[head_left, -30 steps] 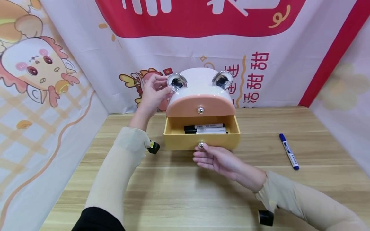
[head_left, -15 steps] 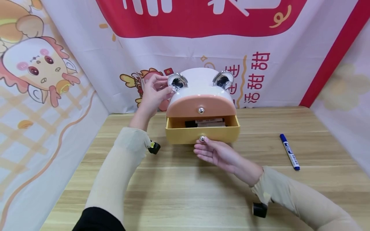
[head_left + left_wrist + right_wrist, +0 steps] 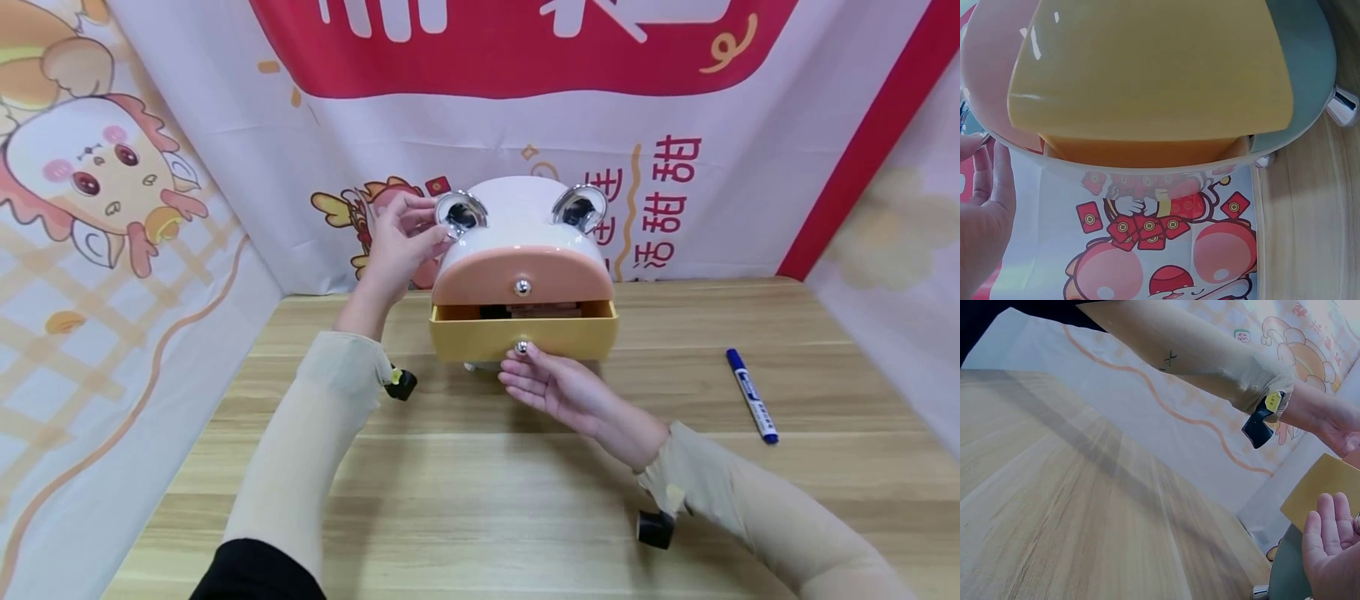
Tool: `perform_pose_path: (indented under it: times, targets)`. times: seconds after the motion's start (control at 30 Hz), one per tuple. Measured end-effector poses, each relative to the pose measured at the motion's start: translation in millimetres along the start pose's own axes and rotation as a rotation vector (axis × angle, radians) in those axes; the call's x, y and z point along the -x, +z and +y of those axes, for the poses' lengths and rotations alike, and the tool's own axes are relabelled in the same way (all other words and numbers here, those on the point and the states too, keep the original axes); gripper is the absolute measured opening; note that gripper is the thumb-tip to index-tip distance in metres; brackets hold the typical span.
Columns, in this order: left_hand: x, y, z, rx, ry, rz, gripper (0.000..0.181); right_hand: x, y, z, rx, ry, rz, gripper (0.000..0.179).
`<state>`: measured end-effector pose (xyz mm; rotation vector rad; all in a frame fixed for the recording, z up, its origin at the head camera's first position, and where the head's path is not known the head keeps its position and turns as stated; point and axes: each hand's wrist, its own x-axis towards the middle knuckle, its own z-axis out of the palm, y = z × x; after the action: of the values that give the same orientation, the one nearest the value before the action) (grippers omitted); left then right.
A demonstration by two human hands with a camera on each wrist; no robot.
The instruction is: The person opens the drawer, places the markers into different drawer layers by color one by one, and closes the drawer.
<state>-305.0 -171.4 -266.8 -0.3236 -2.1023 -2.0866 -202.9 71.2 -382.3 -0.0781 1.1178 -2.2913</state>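
A white frog-faced drawer box (image 3: 517,212) stands at the back of the table. My left hand (image 3: 401,237) grips the rim of its left silver eye (image 3: 461,213) between thumb and fingers. The yellow drawer (image 3: 472,337) sticks partly out below a closed pink drawer (image 3: 480,279). My right hand (image 3: 558,396) pinches its silver knob (image 3: 521,347) with thumb and index finger, the other fingers nearly straight. Inside lie markers (image 3: 543,311), mostly hidden by the drawer front. In the left wrist view, a blue-green bottom section (image 3: 1310,69) shows beside the yellow drawer.
On the wooden table (image 3: 450,500), a blue-and-white marker (image 3: 752,396) lies to the right of the box. Printed cloth (image 3: 375,125) hangs close behind the box and along both sides. A dark wrist device (image 3: 655,529) hangs under the right sleeve.
The yellow drawer has slid inward toward the box, the right hand moving with it at the knob. Less of the markers shows now. The left hand has stayed at the eye.
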Motion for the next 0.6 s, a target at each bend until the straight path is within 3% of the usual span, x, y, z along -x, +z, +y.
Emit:
perform_pose_path:
  times: [0.6]
  targets:
    - [-1.9,-0.8,-1.8,0.008,0.016,-0.008,0.032,-20.0,0,-7,-0.023,-0.014,0.066,0.03]
